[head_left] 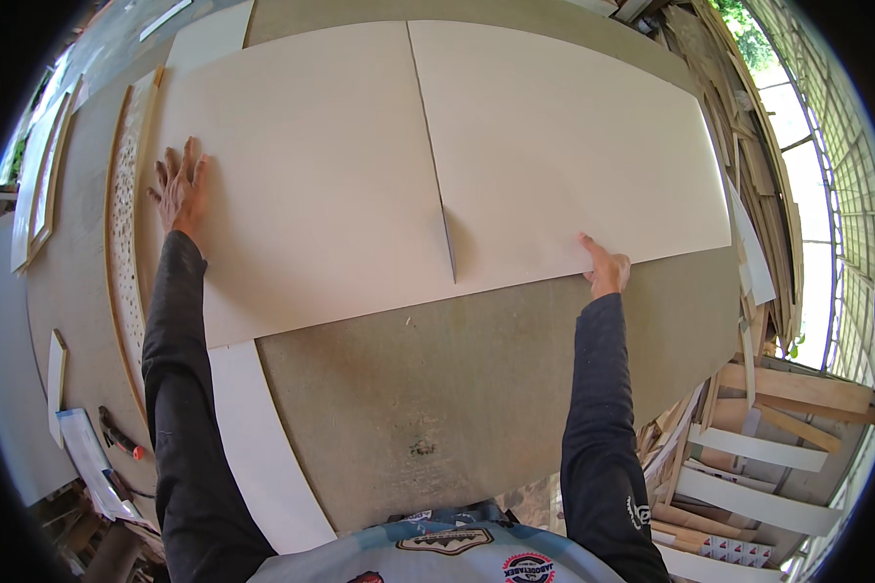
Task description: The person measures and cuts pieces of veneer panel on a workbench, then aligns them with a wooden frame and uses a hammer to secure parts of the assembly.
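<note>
Lying flat on the pale panel (311,175), near its left end, your left hand (180,189) has the palm down and the fingers spread apart, and it grips nothing. Your right hand (608,267) is at the near edge of the same pale surface, on the right part. Its thumb lies on the top face and points away from you, while the other fingers bend around the edge, so the edge is pinched between them. These fingers are mostly hidden, and I cannot tell how strongly they press.

The panel lies across the work table (428,408), in front of you, and its near edge goes a little upward to the right. A dark line (423,107) runs from the far edge toward the near one, between your two hands; I cannot tell if it is a cut or a gap between two pieces. At its near end it becomes wider and grey, with a soft shadow on its right side.

Under the left part, a white strip (267,447) comes out toward you, beside your left sleeve (190,389). Farther left is a speckled strip (124,223) with wooden borders.
</note>
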`<action>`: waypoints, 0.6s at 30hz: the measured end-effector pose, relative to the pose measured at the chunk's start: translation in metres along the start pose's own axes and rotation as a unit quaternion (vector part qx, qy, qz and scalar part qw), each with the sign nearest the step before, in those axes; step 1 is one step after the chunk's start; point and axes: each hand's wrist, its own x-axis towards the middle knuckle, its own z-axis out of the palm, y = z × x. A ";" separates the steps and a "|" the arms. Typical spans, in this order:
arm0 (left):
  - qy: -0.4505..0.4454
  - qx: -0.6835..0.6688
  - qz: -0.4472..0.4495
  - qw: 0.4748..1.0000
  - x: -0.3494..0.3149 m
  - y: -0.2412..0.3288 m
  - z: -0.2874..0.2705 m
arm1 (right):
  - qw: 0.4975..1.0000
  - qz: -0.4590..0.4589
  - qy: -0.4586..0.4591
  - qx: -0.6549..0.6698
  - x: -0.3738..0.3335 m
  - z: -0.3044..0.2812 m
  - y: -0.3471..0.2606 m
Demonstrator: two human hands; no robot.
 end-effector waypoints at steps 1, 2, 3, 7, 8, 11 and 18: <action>0.002 0.002 0.001 1.000 0.003 -0.001 0.001 | 1.000 0.004 -0.008 0.003 0.000 0.001 -0.002; 0.003 0.004 0.002 1.000 0.006 -0.002 0.001 | 1.000 0.008 -0.016 0.006 0.000 0.002 -0.003; 0.001 0.005 0.003 1.000 0.008 -0.003 0.002 | 1.000 0.006 -0.019 0.006 -0.001 0.003 -0.003; -0.004 0.005 0.006 1.000 0.013 -0.003 0.007 | 1.000 -0.004 -0.010 0.007 0.006 0.006 -0.002; -0.005 0.005 0.009 1.000 0.015 -0.003 0.009 | 1.000 -0.005 -0.003 0.007 0.006 0.008 -0.001; -0.001 0.006 0.006 1.000 0.020 -0.006 0.009 | 1.000 0.003 0.000 -0.009 0.000 0.011 -0.012; 0.005 0.010 0.009 1.000 0.031 -0.006 0.012 | 0.997 -0.017 -0.021 0.069 0.009 0.017 -0.010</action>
